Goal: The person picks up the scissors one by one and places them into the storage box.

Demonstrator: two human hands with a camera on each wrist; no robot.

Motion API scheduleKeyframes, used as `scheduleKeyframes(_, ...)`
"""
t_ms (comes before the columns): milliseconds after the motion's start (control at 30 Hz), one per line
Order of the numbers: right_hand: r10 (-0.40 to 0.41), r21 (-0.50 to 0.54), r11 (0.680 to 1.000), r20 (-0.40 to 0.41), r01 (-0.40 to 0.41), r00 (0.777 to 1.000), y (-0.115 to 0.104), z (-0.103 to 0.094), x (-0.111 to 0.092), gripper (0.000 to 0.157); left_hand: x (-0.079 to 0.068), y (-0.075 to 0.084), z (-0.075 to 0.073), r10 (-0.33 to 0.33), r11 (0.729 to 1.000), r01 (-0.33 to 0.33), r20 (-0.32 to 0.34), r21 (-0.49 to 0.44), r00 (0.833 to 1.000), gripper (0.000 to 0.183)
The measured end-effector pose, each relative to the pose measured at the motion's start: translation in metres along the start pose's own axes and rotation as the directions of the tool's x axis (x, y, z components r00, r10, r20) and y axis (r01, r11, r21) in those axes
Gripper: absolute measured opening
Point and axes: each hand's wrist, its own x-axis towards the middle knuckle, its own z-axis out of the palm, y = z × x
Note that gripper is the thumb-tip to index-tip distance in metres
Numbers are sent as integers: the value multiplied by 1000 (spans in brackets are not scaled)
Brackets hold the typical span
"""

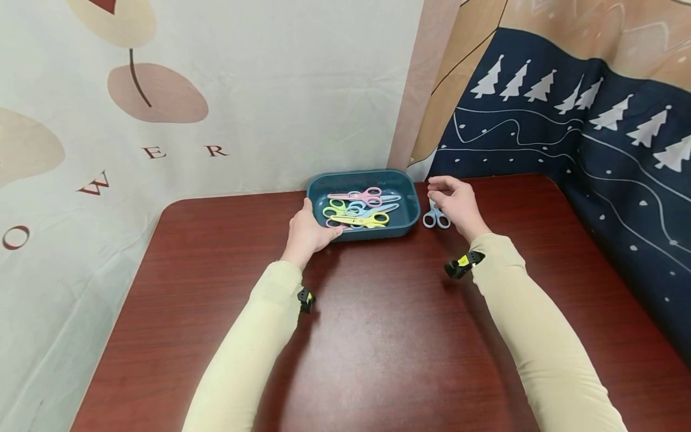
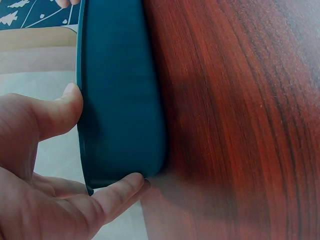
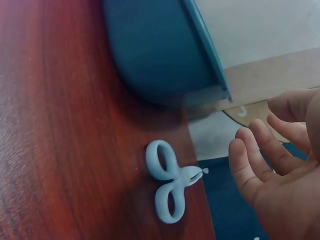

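A dark teal plastic bin (image 1: 380, 233) stands at the table's back edge with several pairs of scissors in it. Among them are pink scissors (image 1: 372, 197), yellow scissors (image 1: 380, 218) and green-handled scissors (image 1: 336, 207). My left hand (image 1: 309, 234) holds the bin's left front corner, its thumb at the rim and fingers along the end wall. Just right of the bin, light blue scissors (image 3: 176, 181) lie on the table, handles toward me. Over them hovers my right hand (image 1: 457, 205), fingers loosely bent with nothing in them; it hides part of the blades in the head view.
The reddish-brown wooden table (image 1: 388, 336) stretches toward me. A pale printed cloth (image 1: 281, 90) hangs directly behind the bin, and a navy cloth with white trees (image 1: 518, 132) hangs along the right side. Both forearms wear small black wrist devices (image 1: 306, 300).
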Motion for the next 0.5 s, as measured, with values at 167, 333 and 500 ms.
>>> scheduleKeyframes(167,-2,3,1000,-3,2,1000,7,-2,-3,36,0,0,0,3,1000,-3,-1,1,1000,114)
scheduleKeyframes(333,16,-1,1000,-16,-16,1000,15,-1,-5,36,0,0,-1,6,1000,-6,0,-2,1000,114)
scheduleKeyframes(500,35,-10,999,-40,-35,999,22,0,-7,36,-1,1,0,5,1000,-5,-3,2,1000,114)
